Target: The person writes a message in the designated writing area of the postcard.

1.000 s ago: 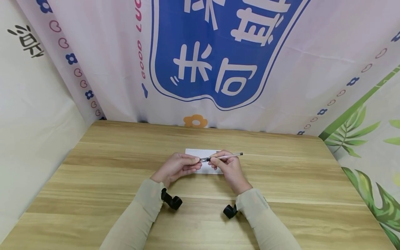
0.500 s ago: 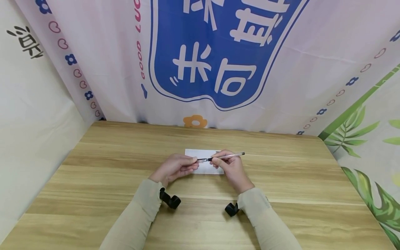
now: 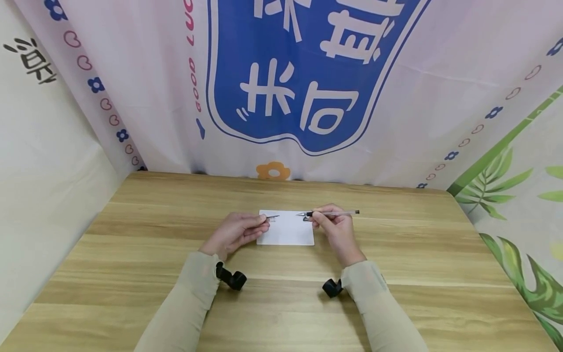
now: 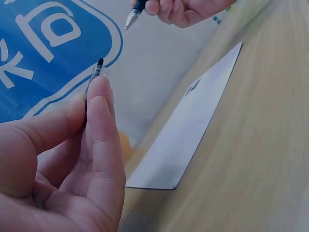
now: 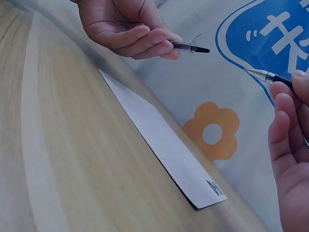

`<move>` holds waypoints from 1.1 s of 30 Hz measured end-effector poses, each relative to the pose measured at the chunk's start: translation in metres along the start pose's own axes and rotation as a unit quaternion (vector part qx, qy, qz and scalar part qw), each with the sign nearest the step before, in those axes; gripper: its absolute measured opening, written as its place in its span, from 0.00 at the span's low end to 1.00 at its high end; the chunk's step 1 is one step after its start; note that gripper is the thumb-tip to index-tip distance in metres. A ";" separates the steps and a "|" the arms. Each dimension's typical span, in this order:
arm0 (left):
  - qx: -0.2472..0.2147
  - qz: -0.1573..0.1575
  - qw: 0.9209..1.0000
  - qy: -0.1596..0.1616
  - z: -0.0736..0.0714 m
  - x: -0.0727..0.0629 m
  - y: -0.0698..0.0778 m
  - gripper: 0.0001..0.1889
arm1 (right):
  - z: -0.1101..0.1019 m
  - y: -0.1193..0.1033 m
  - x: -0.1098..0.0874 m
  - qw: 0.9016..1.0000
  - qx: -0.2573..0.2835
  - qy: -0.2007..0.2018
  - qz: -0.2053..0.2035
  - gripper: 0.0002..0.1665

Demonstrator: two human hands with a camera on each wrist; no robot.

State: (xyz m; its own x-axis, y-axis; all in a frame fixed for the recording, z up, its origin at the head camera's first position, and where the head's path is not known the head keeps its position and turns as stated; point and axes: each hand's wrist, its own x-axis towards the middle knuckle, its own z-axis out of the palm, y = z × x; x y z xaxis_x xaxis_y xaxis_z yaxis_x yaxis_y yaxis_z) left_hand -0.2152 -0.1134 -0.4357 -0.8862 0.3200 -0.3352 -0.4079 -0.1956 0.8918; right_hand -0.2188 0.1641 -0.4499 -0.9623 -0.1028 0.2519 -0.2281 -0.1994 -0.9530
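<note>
My left hand point(image 3: 233, 232) pinches a clear pen cap with a black clip point(image 4: 100, 71) between thumb and fingers, its open end toward the right. In my right hand point(image 3: 338, 237) is a clear-barrelled gel pen point(image 3: 345, 212) with a black grip, held near the tip; its bare metal point point(image 5: 259, 74) faces left toward the cap. A gap separates pen and cap. Both hands are raised over a white card point(image 3: 286, 233), which lies flat on the table. A small dark scribble point(image 5: 214, 188) shows near the card's far right corner.
A wood-grain table point(image 3: 281, 313) surrounds the card. Behind it hangs a pale curtain point(image 3: 176, 122) with a blue printed sign and an orange flower. A leaf-patterned cloth point(image 3: 519, 215) borders the right side. Black wrist cameras stick out below both hands.
Pen and cap were together between the hands and have come apart. The left hand has moved left with the cap, the right hand right with the pen, uncovering the card's middle.
</note>
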 end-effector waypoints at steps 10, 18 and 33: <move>-0.012 0.012 1.000 0.022 -0.010 0.003 0.001 0.19 | -0.001 0.002 0.000 0.998 0.038 0.049 0.021 0.10; -0.043 0.026 0.997 0.053 -0.017 0.006 -0.001 0.22 | -0.001 0.008 0.001 0.997 0.035 0.067 0.028 0.09; -0.030 0.058 0.989 0.130 -0.024 0.008 -0.003 0.21 | -0.001 0.012 0.001 0.995 0.031 0.088 0.038 0.11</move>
State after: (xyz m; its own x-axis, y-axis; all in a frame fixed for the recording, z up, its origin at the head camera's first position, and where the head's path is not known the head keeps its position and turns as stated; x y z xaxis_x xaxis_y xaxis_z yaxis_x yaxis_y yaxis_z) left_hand -0.2263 -0.1326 -0.4478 -0.9509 0.0440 -0.3063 -0.3063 -0.2744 0.9115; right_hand -0.2228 0.1621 -0.4616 -0.9887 0.0519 0.1406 -0.1493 -0.2582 -0.9545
